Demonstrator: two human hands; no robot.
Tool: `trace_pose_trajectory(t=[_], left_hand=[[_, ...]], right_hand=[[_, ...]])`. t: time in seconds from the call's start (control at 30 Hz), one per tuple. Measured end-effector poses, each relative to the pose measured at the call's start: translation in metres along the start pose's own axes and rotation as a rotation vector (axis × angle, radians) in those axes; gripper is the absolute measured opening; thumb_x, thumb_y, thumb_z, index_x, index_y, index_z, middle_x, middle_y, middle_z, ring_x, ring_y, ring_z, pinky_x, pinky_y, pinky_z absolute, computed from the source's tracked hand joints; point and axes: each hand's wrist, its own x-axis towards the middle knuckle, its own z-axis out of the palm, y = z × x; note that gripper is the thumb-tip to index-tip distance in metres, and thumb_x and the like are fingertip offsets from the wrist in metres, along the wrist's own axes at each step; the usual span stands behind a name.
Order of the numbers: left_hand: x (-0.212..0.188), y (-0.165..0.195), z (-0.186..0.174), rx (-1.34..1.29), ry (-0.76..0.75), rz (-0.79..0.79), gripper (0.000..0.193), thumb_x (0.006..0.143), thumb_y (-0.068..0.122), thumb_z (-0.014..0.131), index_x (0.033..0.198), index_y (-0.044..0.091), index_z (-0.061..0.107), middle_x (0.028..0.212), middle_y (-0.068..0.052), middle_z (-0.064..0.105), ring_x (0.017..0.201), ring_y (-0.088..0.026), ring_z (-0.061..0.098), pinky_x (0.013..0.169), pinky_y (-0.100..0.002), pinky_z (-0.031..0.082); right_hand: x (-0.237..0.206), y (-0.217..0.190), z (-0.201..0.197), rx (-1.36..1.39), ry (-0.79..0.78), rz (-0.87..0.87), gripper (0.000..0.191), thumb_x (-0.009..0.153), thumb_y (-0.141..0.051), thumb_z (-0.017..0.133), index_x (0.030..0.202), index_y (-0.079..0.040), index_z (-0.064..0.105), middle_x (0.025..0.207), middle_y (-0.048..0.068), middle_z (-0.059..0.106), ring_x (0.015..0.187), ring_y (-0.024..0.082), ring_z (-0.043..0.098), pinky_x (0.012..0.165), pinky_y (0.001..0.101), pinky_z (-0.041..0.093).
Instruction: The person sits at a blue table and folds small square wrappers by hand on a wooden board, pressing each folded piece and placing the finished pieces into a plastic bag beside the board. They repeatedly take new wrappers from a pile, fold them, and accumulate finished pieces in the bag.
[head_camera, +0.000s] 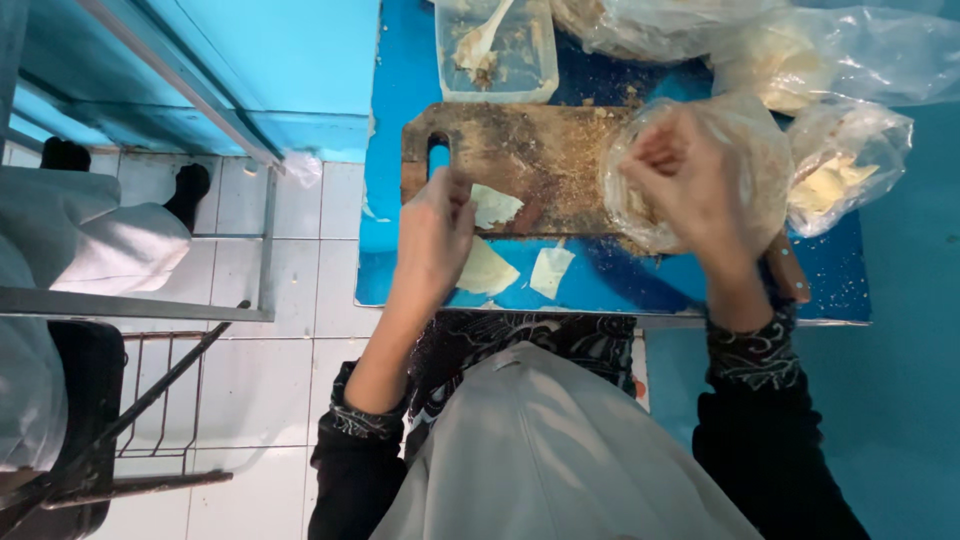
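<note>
**Inspection: pale wrappers at a crumb-strewn board**

The blue desk (830, 290) fills the upper right of the frame. At upper centre lies a wooden cutting board (530, 165), heavily dusted with brown crumbs. Clear plastic bags (850, 60) of pale contents crowd the upper right corner; a clear plastic tub (497, 55) holding a pale spoon sits at top centre.

Progress, as judged: 3 pale wrapper pieces are out. 1 wrapper (494, 206) rests on the board's lower edge, touching the left hand; 2 more (487, 270) (550, 270) lie on the desk just below the board. None appears filled or folded, so most of the work seems outstanding.

Left hand (432, 235): forearm rising from lower centre, fingers (455, 195) bent toward the wrapper on the board; whether they pinch it cannot be told.

Right hand (690, 175): centre right, fingers curled tight, bunched over a clear bag (765, 165) of crumbly filling; a grip on its plastic appears likely, not confirmed.
</note>
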Motion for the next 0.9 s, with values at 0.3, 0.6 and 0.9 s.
trace_pose_trajectory(t=[0.3, 0.6, 0.9], left_hand=[[-0.006, 0.004, -0.003, 0.037, 0.02, -0.008, 0.018, 0.093, -0.007, 0.058, 0.11, -0.002, 0.057, 0.097, -0.022, 0.071, 0.09, -0.042, 0.07, 0.072, -0.047, 0.054], [-0.009, -0.002, -0.01, 0.032, 0.03, 0.004, 0.021, 0.09, -0.009, 0.057, 0.11, -0.001, 0.057, 0.094, -0.02, 0.07, 0.088, -0.041, 0.07, 0.073, -0.047, 0.053], [-0.007, -0.006, -0.011, -0.02, 0.05, -0.003, 0.02, 0.09, -0.008, 0.062, 0.108, -0.001, 0.058, 0.092, -0.017, 0.071, 0.084, -0.035, 0.073, 0.069, -0.041, 0.056]], right_hand=[[-0.009, -0.05, 0.112, -0.148, -0.206, -0.425, 0.018, 0.095, -0.007, 0.073, 0.105, -0.005, 0.059, 0.09, 0.011, 0.068, 0.085, 0.029, 0.072, 0.071, 0.0409, 0.056], [-0.005, -0.035, 0.115, 0.044, -0.217, -0.234, 0.018, 0.096, -0.004, 0.072, 0.108, -0.006, 0.059, 0.097, 0.009, 0.072, 0.091, 0.022, 0.075, 0.077, 0.0343, 0.06], [-0.031, 0.011, 0.022, 0.006, 0.235, 0.082, 0.017, 0.102, -0.002, 0.079, 0.106, -0.002, 0.062, 0.098, 0.008, 0.071, 0.09, 0.012, 0.068, 0.079, 0.0264, 0.055]])
